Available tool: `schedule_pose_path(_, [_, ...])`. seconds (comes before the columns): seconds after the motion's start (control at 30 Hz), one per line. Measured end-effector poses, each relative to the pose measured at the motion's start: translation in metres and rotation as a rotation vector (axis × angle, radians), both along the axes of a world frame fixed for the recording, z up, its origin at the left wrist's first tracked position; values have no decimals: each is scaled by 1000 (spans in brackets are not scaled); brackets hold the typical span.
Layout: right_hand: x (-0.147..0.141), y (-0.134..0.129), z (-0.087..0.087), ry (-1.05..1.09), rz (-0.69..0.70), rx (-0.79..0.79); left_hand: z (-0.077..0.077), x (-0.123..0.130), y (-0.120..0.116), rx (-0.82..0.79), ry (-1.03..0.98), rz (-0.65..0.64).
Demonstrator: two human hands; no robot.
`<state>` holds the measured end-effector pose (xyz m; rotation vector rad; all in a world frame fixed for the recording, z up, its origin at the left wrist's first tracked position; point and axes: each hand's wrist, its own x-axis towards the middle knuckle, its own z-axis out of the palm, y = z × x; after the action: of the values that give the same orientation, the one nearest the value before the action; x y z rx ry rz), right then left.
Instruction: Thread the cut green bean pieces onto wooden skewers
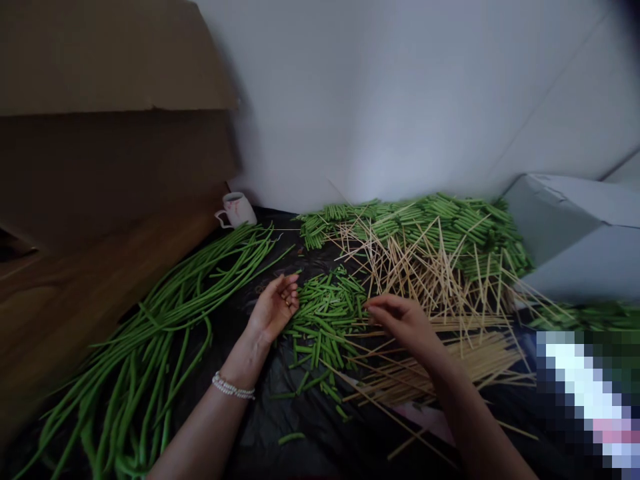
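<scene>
A pile of short cut green bean pieces (327,303) lies between my two hands on black plastic sheeting. At its left edge is my left hand (276,305), palm turned inward, fingers loosely curled and apart, with nothing visible in them. My right hand (397,320) hangs over the right edge of the pile, thumb and fingertips pinched together. Whatever is in that pinch, if anything, is too small to make out. Thin wooden skewers (445,360) lie below and beyond the right hand, some bundled, many criss-crossed. Long uncut green beans (165,313) spread out left of my left arm.
Rows of bean pieces (430,217) are stacked along the white wall (350,100) at the back. A white mug (239,210) stands back left, near a large cardboard box (110,147). At right are a white box (580,247) and more green beans (595,315).
</scene>
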<state>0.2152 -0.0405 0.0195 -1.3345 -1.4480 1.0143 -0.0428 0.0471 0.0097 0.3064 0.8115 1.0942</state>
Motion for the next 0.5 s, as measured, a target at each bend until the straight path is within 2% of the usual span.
schedule_pose_path(0.1, [-4,-2,-4,-484,87,132,-2,3,-3,91,140,-7])
schedule_pose_path(0.2, [-1,-4,-5,-808,103,151,-3,7,-6,187,261,-33])
schedule_pose_path(0.27, [6,-5,-2,-878,110,124,-4,9,-8,231,316,-53])
schedule_pose_path(0.4, [23,-11,7,-888,196,69,-4,11,-8,271,376,-74])
schedule_pose_path(0.5, [30,-17,6,-954,225,65,-5,12,-8,265,382,-84])
